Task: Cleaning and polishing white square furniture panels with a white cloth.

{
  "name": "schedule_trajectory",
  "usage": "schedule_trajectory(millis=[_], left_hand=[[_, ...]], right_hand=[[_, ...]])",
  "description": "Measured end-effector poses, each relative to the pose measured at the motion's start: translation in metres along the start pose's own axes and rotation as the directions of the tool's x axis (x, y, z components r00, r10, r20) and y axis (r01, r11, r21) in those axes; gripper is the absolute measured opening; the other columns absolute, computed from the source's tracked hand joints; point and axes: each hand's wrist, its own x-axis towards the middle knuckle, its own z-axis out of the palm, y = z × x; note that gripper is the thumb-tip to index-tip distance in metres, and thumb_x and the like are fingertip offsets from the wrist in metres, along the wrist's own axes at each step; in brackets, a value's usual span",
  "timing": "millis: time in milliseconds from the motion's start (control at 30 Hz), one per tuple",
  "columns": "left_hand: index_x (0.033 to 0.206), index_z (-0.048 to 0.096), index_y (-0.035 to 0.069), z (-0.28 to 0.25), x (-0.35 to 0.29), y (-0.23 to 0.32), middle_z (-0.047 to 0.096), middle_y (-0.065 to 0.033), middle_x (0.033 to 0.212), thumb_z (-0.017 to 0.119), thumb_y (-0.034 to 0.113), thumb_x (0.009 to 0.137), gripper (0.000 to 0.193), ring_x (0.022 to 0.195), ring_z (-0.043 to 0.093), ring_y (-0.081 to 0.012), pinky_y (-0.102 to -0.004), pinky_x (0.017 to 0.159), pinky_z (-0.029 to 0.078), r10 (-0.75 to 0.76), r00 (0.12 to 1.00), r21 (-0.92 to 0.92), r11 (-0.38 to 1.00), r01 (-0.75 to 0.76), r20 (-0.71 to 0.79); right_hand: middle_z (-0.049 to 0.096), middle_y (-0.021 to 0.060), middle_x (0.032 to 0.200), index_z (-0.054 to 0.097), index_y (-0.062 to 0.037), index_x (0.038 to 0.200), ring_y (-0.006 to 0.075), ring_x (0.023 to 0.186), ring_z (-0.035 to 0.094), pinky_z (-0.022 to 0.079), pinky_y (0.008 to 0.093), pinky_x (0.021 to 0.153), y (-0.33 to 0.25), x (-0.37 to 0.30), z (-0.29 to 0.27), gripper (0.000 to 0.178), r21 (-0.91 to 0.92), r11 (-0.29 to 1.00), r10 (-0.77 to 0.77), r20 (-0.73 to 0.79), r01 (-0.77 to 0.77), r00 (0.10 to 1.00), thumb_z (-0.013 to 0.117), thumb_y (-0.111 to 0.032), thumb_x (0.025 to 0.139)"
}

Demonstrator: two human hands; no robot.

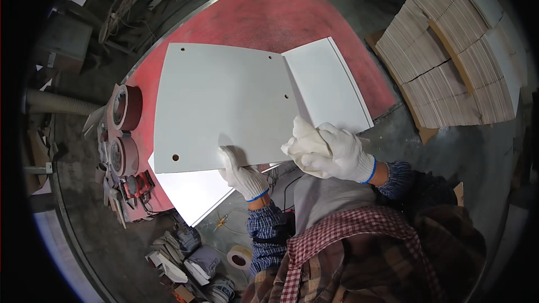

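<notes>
A light grey flat panel (224, 101) with several small drilled holes lies tilted before me, over white panels. My left hand (242, 176), in a white knitted glove with a blue cuff edge, grips its near edge; the thumb rests on top and the other fingers are hidden below. A crumpled off-white cloth (307, 145) is bunched in my right hand (343, 154), gloved the same way, at the panel's near right corner. One white panel (325, 87) shows beyond the right edge, and another white panel (193, 193) sticks out at the near left.
The panels rest on a red-topped table (269, 8). Along its left side stand sanding-belt-like brown rolls (124, 156) and a red power tool (138, 185). Tall stacks of boards (443, 73) rise at the right. On the floor are a tape roll (240, 257) and rags (205, 264).
</notes>
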Motion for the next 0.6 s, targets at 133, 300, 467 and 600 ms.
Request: schedule_trajectory(millis=[133, 300, 467, 600], left_hand=[[0.138, 0.050, -0.004, 0.018, -0.001, -0.001, 0.059, -0.0168, 0.131, 0.062, 0.029, 0.105, 0.048, 0.120, 0.060, -0.0278, -0.0415, 0.107, 0.052, -0.666, 0.739, -0.717, 0.467, 0.518, 0.100], [0.139, 0.048, -0.003, 0.044, -0.036, -0.044, 0.058, -0.0159, 0.135, 0.064, 0.032, 0.103, 0.052, 0.125, 0.058, -0.0291, -0.0465, 0.109, 0.050, -0.696, 0.636, -0.801, 0.147, 0.581, 0.334], [0.128, 0.057, -0.002, 0.045, -0.071, -0.068, 0.066, -0.0113, 0.121, 0.066, 0.031, 0.102, 0.043, 0.111, 0.065, -0.0258, -0.0391, 0.098, 0.054, -0.792, 0.488, -0.723, 0.086, 0.685, 0.368], [0.131, 0.055, -0.004, 0.043, -0.082, -0.078, 0.064, -0.0139, 0.124, 0.066, 0.021, 0.102, 0.040, 0.111, 0.066, -0.0256, -0.0359, 0.095, 0.058, -0.807, 0.399, -0.664, 0.012, 0.748, 0.436]], right_hand=[[0.064, 0.0119, 0.113, 0.065, -0.0021, 0.118, 0.0303, 0.097, 0.067, 0.055, 0.0426, 0.085, 0.032, 0.019, 0.033, 0.058, -0.273, 0.934, -0.249, -0.028, 0.232, 0.968, 0.076, -0.049, 0.086], [0.061, 0.0123, 0.127, 0.067, -0.0106, 0.124, 0.0324, 0.119, 0.058, 0.045, 0.0454, 0.107, 0.092, 0.043, 0.070, 0.049, -0.447, 0.757, -0.508, 0.058, 0.477, 0.860, 0.072, -0.043, 0.087], [0.060, 0.0110, 0.122, 0.061, -0.0113, 0.135, 0.0296, 0.118, 0.054, 0.039, 0.0478, 0.110, 0.137, 0.089, 0.036, 0.057, -0.609, 0.606, -0.480, 0.232, 0.511, 0.846, 0.068, -0.040, 0.086], [0.058, 0.0104, 0.128, 0.048, -0.0171, 0.150, 0.0286, 0.123, 0.052, 0.034, 0.0472, 0.116, 0.180, 0.159, 0.018, 0.063, -0.716, 0.587, -0.379, 0.170, 0.378, 0.910, 0.061, -0.039, 0.092]])
